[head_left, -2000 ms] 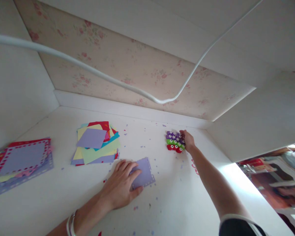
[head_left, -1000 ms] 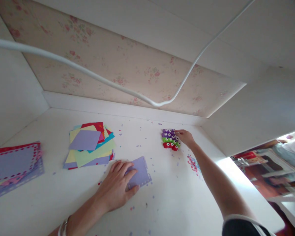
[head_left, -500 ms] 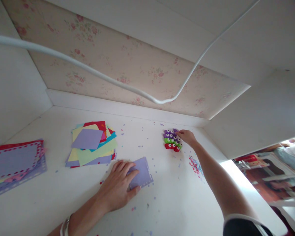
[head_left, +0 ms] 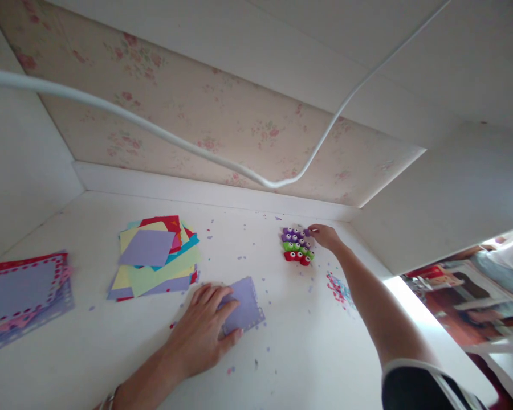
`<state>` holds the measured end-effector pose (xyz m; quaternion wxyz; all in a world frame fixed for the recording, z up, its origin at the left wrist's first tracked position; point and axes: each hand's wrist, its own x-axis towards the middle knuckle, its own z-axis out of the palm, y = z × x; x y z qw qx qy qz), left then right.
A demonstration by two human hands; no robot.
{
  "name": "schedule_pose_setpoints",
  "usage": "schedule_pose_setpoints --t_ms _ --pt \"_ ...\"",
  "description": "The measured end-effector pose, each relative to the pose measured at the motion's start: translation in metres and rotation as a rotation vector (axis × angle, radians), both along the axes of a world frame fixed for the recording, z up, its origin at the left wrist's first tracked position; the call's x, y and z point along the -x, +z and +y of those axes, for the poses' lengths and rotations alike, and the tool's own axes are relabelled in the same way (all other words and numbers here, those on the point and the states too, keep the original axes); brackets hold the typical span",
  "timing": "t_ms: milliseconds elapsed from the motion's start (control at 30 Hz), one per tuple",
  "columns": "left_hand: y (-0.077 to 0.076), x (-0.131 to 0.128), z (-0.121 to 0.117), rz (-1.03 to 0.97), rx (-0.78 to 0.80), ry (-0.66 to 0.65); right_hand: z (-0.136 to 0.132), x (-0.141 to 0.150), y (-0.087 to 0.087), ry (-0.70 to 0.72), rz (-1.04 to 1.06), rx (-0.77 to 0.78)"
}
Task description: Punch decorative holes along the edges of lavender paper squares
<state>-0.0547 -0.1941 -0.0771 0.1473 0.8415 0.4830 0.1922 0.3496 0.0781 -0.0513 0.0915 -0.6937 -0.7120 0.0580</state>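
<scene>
My left hand (head_left: 205, 324) lies with its fingers spread on a purple sheet of paper (head_left: 243, 307), holding it flat on the white table. Small holes run along the sheet's lower and right edges. At the far right of the table my right hand (head_left: 325, 236) pinches a purple paper punch (head_left: 307, 232), at the end of the back row of a cluster. The other small paper punches (head_left: 297, 246) stand close together in purple, green and red rows, each with a white, eye-like top.
A loose stack of coloured paper (head_left: 158, 259) lies left of centre. Farther left is a pile of paper with punched, dotted borders (head_left: 21, 293). Red and blue confetti (head_left: 338, 290) sits near my right forearm. A white cable (head_left: 222, 159) hangs across the front.
My right hand has drawn the purple punch slightly away from its row. My left hand stays on the purple sheet. The whole view has shifted a little.
</scene>
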Motion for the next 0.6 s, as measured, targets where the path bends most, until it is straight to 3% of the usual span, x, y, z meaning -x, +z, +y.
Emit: schedule_pose_setpoints --t_ms 233,600 --pt "-0.001 -0.001 0.0 -0.005 0.013 -0.001 -0.016 -0.017 0.0 -0.011 0.065 0.023" --pt "-0.004 0.0 0.001 0.002 -0.009 -0.001 -0.011 -0.004 -0.003 -0.058 0.264 0.025"
